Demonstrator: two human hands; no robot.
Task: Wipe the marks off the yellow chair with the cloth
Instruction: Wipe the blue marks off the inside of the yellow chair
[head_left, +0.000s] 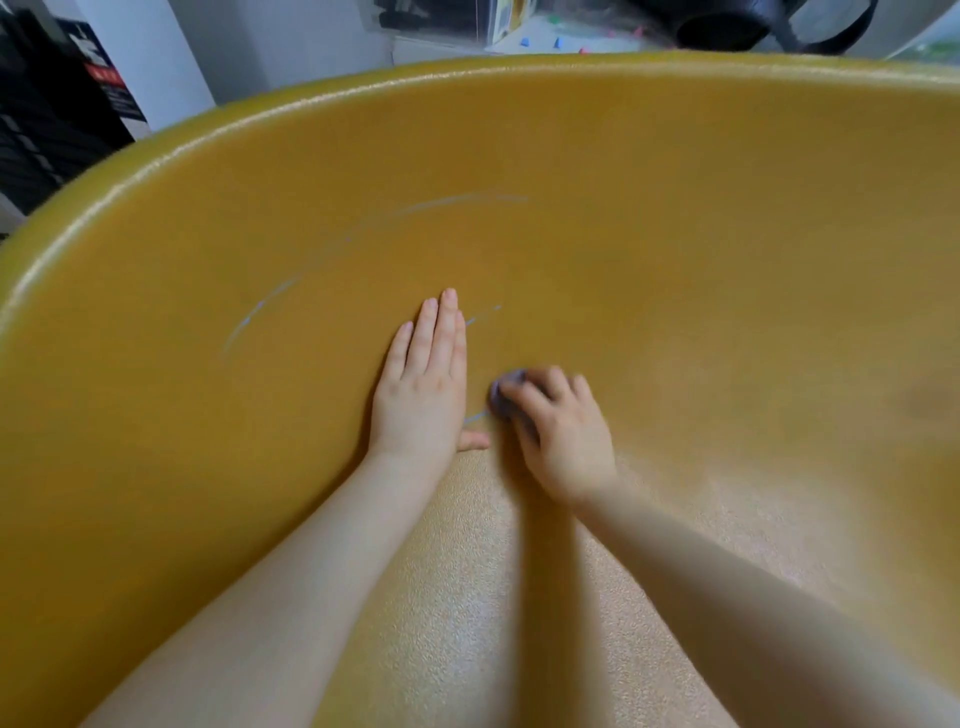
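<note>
Forearms, two, bare: nearest the camera, reaching forward from the lower edge onto the seat.

Yellow chair (675, 218): curved plastic shell filling nearly the whole view; textured seat below, backrest rising to a glossy rim.

Left hand (423, 379): laid flat on the lower backrest, fingers (441, 332) straight and pressed together, thumb out to the side; apparently bracing the shell against the rubbing.

Right hand (558, 421): just beside the left, fingers (524, 397) curled and bunched over the cloth, pressing it onto the plastic.

Cloth (506, 389): small, bluish-purple, mostly hidden beneath the right hand; only one edge shows.

Marks (457, 201): pale, thin, curving lines across the backrest, from far left up toward centre; short strokes also near the left fingertips and just beside the cloth. Judged largely unwiped.

Background: dark furniture and clutter beyond the rim; indistinct.
</note>
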